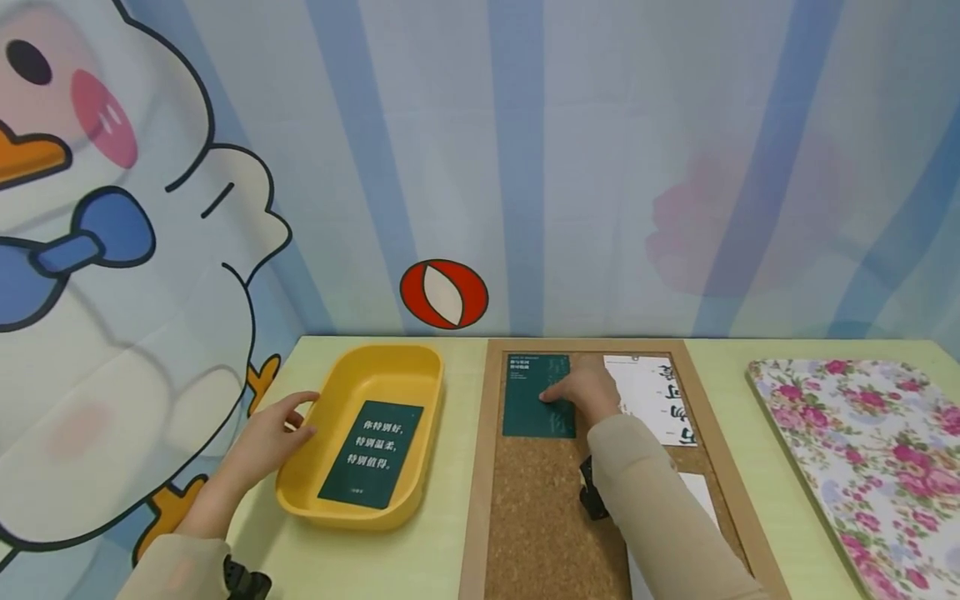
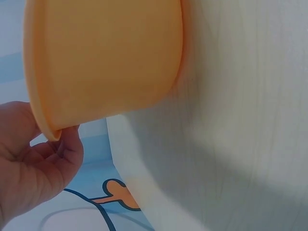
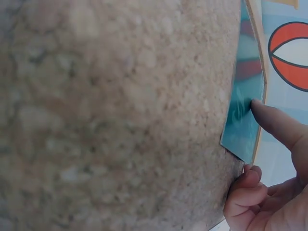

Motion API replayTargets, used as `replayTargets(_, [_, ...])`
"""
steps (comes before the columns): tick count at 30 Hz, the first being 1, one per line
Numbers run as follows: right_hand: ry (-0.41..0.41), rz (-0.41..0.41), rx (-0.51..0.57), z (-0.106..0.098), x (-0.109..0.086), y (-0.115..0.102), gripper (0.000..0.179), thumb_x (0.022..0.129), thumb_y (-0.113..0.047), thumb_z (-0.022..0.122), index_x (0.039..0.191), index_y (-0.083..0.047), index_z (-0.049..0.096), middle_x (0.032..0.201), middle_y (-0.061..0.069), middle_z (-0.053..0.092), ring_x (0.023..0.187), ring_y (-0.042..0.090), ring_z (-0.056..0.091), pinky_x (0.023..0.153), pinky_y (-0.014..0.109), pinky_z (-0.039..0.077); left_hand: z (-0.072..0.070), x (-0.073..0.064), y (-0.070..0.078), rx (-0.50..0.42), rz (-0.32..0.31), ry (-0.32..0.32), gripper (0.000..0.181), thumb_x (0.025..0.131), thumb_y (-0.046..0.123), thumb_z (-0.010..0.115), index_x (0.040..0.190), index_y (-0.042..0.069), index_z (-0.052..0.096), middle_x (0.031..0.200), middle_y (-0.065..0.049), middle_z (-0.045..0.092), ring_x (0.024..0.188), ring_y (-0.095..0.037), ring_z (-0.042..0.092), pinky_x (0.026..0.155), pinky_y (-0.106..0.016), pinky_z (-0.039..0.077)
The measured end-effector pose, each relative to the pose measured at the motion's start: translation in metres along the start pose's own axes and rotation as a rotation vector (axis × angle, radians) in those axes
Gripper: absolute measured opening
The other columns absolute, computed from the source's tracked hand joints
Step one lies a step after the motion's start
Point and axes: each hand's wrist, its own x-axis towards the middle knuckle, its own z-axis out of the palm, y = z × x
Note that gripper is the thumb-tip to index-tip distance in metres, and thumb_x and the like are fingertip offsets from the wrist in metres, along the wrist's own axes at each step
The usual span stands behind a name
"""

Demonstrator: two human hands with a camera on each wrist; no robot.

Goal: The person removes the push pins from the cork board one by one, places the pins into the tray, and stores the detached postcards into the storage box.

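A yellow tray (image 1: pixel 352 367) holds a dark green card (image 1: pixel 390 421) with white lettering. My left hand (image 1: pixel 273 433) grips its left rim, and the left wrist view shows fingers curled around the lip. On the framed cork board (image 1: pixel 555 517) a second green card (image 1: pixel 525 408) lies in the far left corner. One outstretched digit of my right hand (image 1: pixel 588 392) presses on that card's face; the right wrist view shows other fingers curled beside its corner. A white card (image 1: pixel 648 392) with black characters sits right of my right hand.
Another white card (image 1: pixel 697 492) is partly hidden beneath my right sleeve on the cork board. A floral tray (image 1: pixel 877 467) lies at the right of the pale table (image 1: pixel 465 467). Behind the table hangs a striped cloth (image 1: pixel 570 183) with a printed bird and ball.
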Motion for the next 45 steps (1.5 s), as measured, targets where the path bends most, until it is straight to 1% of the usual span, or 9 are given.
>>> replayTargets(2, [0.003, 0.013, -0.013, 0.0008, -0.0009, -0.0009, 0.095, 0.071, -0.02, 0.081, 0.144, 0.002, 0.025, 0.135, 0.026, 0.041, 0.117, 0.042, 0.046, 0.094, 0.051, 0.041, -0.0001, 0.0002, 0.0009, 0.001, -0.004, -0.002, 0.042, 0.087, 0.004, 0.062, 0.126, -0.006, 0.049, 0.084, -0.015, 0.057, 0.067, -0.021, 0.054, 0.057, -0.031, 0.048])
replayTargets(8, [-0.017, 0.045, -0.095, 0.0016, 0.0008, -0.0036, 0.081, 0.072, -0.025, 0.08, 0.135, 0.005, 0.041, 0.126, 0.024, 0.051, 0.109, 0.038, 0.053, 0.087, 0.048, 0.046, -0.001, 0.0005, 0.0013, 0.007, -0.017, -0.01, 0.043, 0.088, 0.005, 0.061, 0.127, -0.007, 0.047, 0.086, -0.017, 0.058, 0.068, -0.022, 0.056, 0.058, -0.032, 0.049])
replayTargets(13, [-0.019, 0.065, -0.117, 0.0029, 0.0024, -0.0045, 0.077, 0.073, -0.027, 0.08, 0.133, 0.005, 0.044, 0.124, 0.024, 0.053, 0.106, 0.037, 0.055, 0.085, 0.047, 0.047, -0.002, 0.0009, 0.0017, 0.003, -0.023, -0.016, 0.043, 0.088, 0.005, 0.061, 0.127, -0.007, 0.046, 0.086, -0.018, 0.057, 0.069, -0.023, 0.056, 0.058, -0.032, 0.049])
replayTargets(22, [0.025, 0.073, -0.185, 0.0061, -0.0002, -0.0086, 0.066, 0.073, -0.031, 0.079, 0.125, 0.0, 0.054, 0.114, 0.019, 0.059, 0.091, 0.032, 0.062, 0.066, 0.041, 0.051, -0.0013, 0.0029, 0.0002, 0.02, -0.053, 0.017, 0.047, 0.086, 0.007, 0.063, 0.126, -0.01, 0.046, 0.084, -0.016, 0.057, 0.065, -0.02, 0.052, 0.056, -0.031, 0.048])
replayTargets(31, [0.044, 0.049, -0.216, 0.0092, -0.0015, -0.0088, 0.057, 0.073, -0.03, 0.079, 0.118, -0.002, 0.059, 0.105, 0.017, 0.063, 0.082, 0.029, 0.063, 0.06, 0.039, 0.051, 0.0005, 0.0029, -0.0003, 0.027, -0.066, 0.016, 0.045, 0.085, 0.009, 0.065, 0.121, -0.013, 0.05, 0.082, -0.017, 0.059, 0.063, -0.02, 0.051, 0.055, -0.031, 0.047])
replayTargets(37, [0.051, 0.044, -0.192, 0.0086, -0.0027, -0.0088, 0.065, 0.073, -0.027, 0.08, 0.127, -0.001, 0.054, 0.113, 0.019, 0.06, 0.09, 0.032, 0.062, 0.067, 0.043, 0.052, 0.0002, 0.0031, -0.0003, 0.026, -0.068, 0.02, 0.045, 0.085, 0.008, 0.066, 0.121, -0.012, 0.05, 0.079, -0.014, 0.058, 0.061, -0.019, 0.05, 0.053, -0.03, 0.046])
replayTargets(39, [0.055, 0.04, -0.174, 0.0078, -0.0026, -0.0078, 0.063, 0.072, -0.025, 0.081, 0.124, 0.0, 0.055, 0.113, 0.02, 0.06, 0.092, 0.033, 0.062, 0.07, 0.043, 0.052, 0.0, 0.0031, 0.0003, 0.028, -0.071, 0.019, 0.045, 0.084, 0.008, 0.066, 0.122, -0.012, 0.049, 0.078, -0.013, 0.058, 0.061, -0.019, 0.05, 0.053, -0.03, 0.045])
replayTargets(42, [0.051, 0.02, -0.137, 0.0058, -0.0012, -0.0057, 0.052, 0.072, -0.021, 0.081, 0.113, 0.002, 0.059, 0.106, 0.02, 0.062, 0.086, 0.032, 0.063, 0.067, 0.041, 0.052, -0.0009, 0.003, 0.001, 0.027, -0.075, 0.019, 0.046, 0.084, 0.008, 0.066, 0.122, -0.011, 0.05, 0.078, -0.012, 0.058, 0.061, -0.019, 0.05, 0.053, -0.029, 0.045])
replayTargets(45, [0.013, 0.017, -0.083, 0.0023, 0.0013, -0.0028, 0.029, 0.074, -0.015, 0.079, 0.089, 0.001, 0.06, 0.089, 0.018, 0.062, 0.07, 0.027, 0.061, 0.056, 0.035, 0.051, -0.001, 0.0031, 0.0012, 0.028, -0.068, 0.019, 0.045, 0.084, 0.008, 0.066, 0.122, -0.011, 0.051, 0.079, -0.013, 0.058, 0.063, -0.02, 0.051, 0.054, -0.029, 0.046])
